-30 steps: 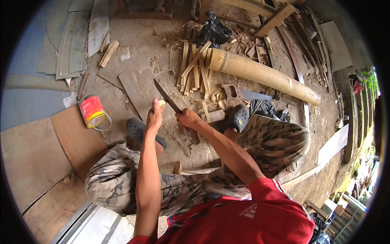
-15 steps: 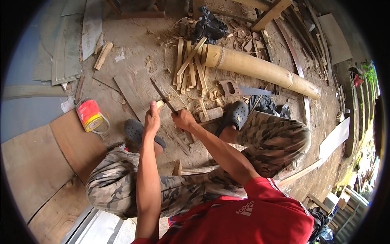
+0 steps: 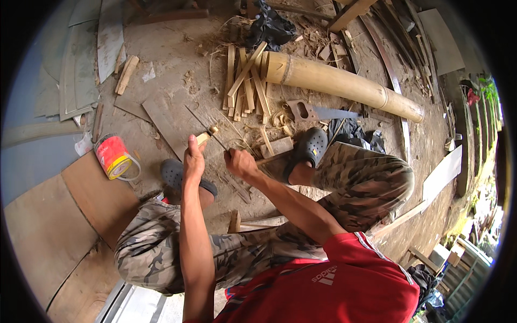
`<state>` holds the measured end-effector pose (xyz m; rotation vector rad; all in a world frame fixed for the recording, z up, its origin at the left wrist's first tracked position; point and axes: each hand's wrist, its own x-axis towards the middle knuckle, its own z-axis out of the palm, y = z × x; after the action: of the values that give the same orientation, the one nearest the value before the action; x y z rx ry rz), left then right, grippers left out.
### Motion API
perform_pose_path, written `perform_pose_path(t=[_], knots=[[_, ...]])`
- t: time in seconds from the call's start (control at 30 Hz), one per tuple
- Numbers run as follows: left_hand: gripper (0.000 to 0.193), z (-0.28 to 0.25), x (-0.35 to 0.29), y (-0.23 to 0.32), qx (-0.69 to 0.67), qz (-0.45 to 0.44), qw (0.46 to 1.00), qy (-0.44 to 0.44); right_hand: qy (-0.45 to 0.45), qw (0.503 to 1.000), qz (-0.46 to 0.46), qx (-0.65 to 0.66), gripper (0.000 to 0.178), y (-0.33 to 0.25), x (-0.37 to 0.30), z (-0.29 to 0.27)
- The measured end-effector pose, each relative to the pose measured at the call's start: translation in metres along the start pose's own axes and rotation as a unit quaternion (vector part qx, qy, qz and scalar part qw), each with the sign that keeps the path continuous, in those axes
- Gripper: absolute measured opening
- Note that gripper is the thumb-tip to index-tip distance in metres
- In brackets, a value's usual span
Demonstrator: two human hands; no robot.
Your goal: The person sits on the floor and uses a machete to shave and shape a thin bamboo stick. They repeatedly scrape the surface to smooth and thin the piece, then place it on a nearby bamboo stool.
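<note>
My left hand (image 3: 194, 161) is closed around a short pale bamboo strip (image 3: 203, 139), its thumb lying along it. In my right hand (image 3: 241, 163) is a long thin-bladed knife (image 3: 197, 117), its blade slanting up and left across the strip's far end. A curled shaving (image 3: 214, 130) sits where blade and strip meet. The right fingers wrap the grip and hide most of it. Both hands are over the dirt floor, between my clog-shod feet.
Split bamboo strips (image 3: 247, 86) lie piled by a thick bamboo pole (image 3: 334, 83). Nearer are a handsaw (image 3: 331, 112), a wooden block (image 3: 277, 146) and curled shavings. A red and yellow bucket (image 3: 112, 156) stands left, beside wooden boards (image 3: 99, 188). Black plastic (image 3: 271, 26) lies at the far side.
The blade has turned and now looks thinner, nearly edge-on. A curled shaving now shows at the strip's end. The hands stay close together; the whole view has shifted slightly.
</note>
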<state>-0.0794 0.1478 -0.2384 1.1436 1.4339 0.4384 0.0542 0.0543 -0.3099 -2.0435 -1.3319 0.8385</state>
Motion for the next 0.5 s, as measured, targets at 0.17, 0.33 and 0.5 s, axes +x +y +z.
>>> perform_pose_path(t=[0.17, 0.33, 0.5], knots=[[0.092, -0.001, 0.005, -0.004, -0.016, -0.009, 1.000, 0.005, -0.019, 0.999, -0.016, 0.031, 0.027, -0.017, -0.011, -0.006], [0.098, -0.004, -0.003, -0.003, -0.038, -0.028, 0.999, -0.003, -0.001, 0.999, -0.047, -0.019, 0.024, 0.004, -0.002, -0.002], [0.096, -0.002, -0.001, -0.004, -0.018, -0.013, 1.000, -0.011, 0.003, 0.999, -0.036, -0.015, 0.024, 0.002, -0.003, 0.005]])
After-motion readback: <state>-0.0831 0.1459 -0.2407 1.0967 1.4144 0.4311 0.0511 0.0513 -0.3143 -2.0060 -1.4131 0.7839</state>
